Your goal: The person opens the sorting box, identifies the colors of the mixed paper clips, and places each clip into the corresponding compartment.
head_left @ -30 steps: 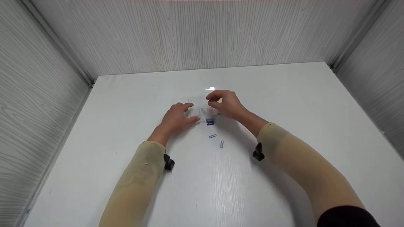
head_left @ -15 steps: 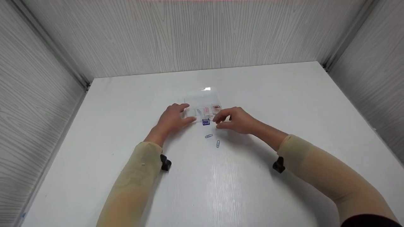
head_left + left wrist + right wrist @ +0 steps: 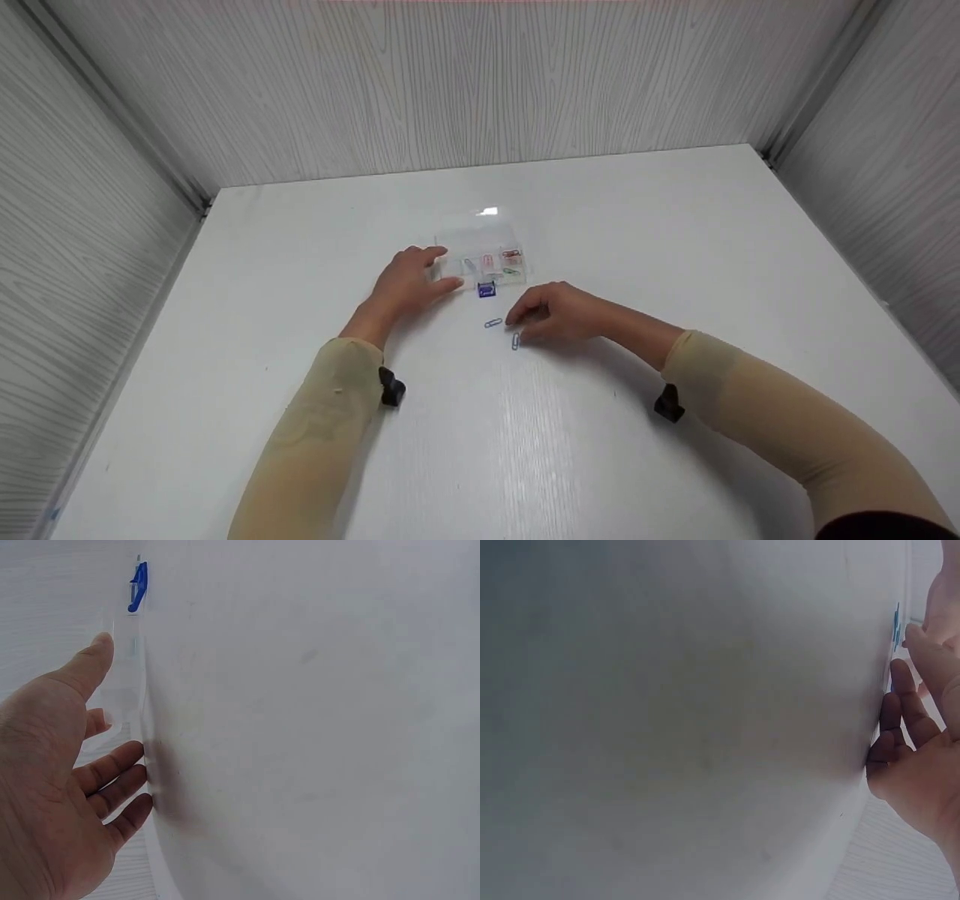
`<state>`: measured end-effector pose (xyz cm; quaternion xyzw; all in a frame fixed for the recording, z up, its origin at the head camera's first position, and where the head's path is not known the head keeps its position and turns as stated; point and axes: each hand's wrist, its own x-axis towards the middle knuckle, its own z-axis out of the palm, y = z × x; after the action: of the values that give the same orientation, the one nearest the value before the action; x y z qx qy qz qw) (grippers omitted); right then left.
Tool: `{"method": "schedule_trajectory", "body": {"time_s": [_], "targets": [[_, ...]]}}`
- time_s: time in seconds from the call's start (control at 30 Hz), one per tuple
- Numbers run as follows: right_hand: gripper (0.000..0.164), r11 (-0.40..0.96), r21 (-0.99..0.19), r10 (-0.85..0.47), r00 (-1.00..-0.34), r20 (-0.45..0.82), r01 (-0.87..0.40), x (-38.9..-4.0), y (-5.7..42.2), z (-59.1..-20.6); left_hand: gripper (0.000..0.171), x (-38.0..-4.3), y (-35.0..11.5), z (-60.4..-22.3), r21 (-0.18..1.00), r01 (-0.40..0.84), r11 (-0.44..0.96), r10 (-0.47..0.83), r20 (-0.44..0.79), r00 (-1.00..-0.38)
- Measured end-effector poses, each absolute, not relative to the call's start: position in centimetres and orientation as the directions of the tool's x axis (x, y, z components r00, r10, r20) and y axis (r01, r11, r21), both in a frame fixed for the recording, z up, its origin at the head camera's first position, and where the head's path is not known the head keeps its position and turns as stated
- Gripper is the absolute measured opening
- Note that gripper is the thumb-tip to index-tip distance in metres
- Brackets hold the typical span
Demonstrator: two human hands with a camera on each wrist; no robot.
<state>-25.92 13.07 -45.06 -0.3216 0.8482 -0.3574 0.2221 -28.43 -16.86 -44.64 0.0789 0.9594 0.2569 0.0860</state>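
Note:
A clear plastic compartment box (image 3: 472, 264) stands on the white table with its lid up. Colored paper clips lie in its compartments, red ones (image 3: 511, 254) at the right among them. At the box's left end, my left hand (image 3: 411, 279) holds it between thumb in front and index finger behind; the other fingers stay loose. Lower down, my right hand (image 3: 561, 313) is at two loose blue paper clips. Its thumb tip is at the end of the nearer clip (image 3: 515, 342), and its fingertips are beside the other clip (image 3: 493, 323). Nothing shows gripped in it.
A blue latch (image 3: 487, 289) sits at the box's front edge. White table surface (image 3: 465, 420) extends around the hands. Wood-grain panels (image 3: 480, 82) rise behind the table and along both sides.
My right hand has come from over the box down toward the loose paper clips, uncovering the red and green clips inside. My left hand stays at the box. The view has shifted slightly.

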Motion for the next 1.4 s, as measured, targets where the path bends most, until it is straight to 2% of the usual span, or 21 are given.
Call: {"method": "schedule_trajectory", "body": {"time_s": [0.33, 0.83, 1.23, 1.4], "targets": [[0.021, 0.495, -0.761, -0.742, -0.660, -0.118, -0.420, -26.00, 13.07, -45.54, 0.074, -28.40, -16.90, -44.67, 0.493, 0.129, 0.860, 0.202, -0.097, -0.975], [0.010, 0.501, -0.725, -0.749, -0.656, -0.090, -0.472, -25.81, 12.62, -45.84, 0.075, -28.39, -16.87, -44.86, 0.510, 0.104, 0.854, 0.181, -0.104, -0.978], [0.007, 0.517, -0.733, -0.738, -0.664, -0.121, -0.441, -25.64, 12.71, -45.61, 0.075, -28.32, -16.81, -44.81, 0.497, 0.114, 0.861, 0.188, -0.101, -0.977], [0.002, 0.548, -0.749, -0.694, -0.702, -0.159, -0.372, -25.50, 12.95, -45.40, 0.075, -28.34, -16.77, -44.89, 0.492, 0.119, 0.862, 0.190, -0.096, -0.977]]}}
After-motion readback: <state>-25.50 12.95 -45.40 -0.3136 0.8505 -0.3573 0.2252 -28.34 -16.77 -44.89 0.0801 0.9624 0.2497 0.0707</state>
